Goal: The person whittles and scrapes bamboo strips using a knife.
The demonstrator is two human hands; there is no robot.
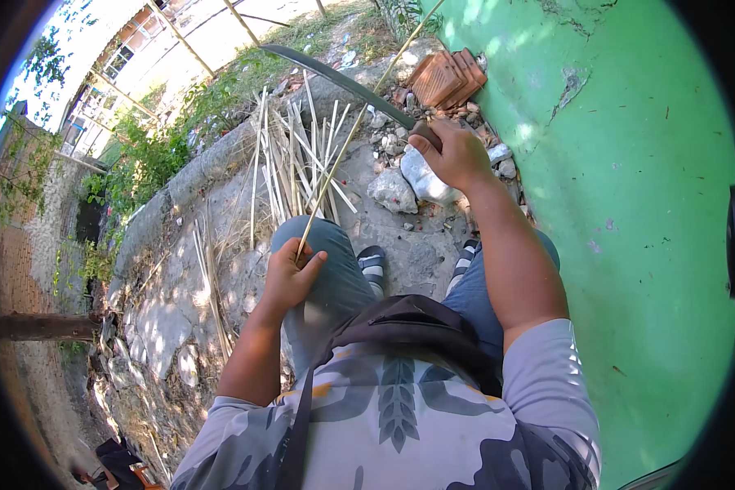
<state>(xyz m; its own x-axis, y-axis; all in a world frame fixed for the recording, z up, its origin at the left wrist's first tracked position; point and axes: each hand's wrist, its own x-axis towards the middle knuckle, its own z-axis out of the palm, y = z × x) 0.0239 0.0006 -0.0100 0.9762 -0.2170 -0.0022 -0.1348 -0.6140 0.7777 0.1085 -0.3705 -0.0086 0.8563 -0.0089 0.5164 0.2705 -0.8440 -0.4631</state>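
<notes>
My right hand is closed round the brown handle of a machete, whose long dark blade points up and to the left. The blade crosses a long thin bamboo strip; whether the two touch I cannot tell. Above my left thigh, my left hand grips the lower end of that strip, which slants up and to the right past the top of the view. Beyond my left knee lies a loose pile of pale split bamboo strips.
Rocks and stacked clay roof tiles lie ahead of my right knee. A smooth green surface fills the right side. A low concrete edge curves along the left, with more strips on the ground and plants beyond.
</notes>
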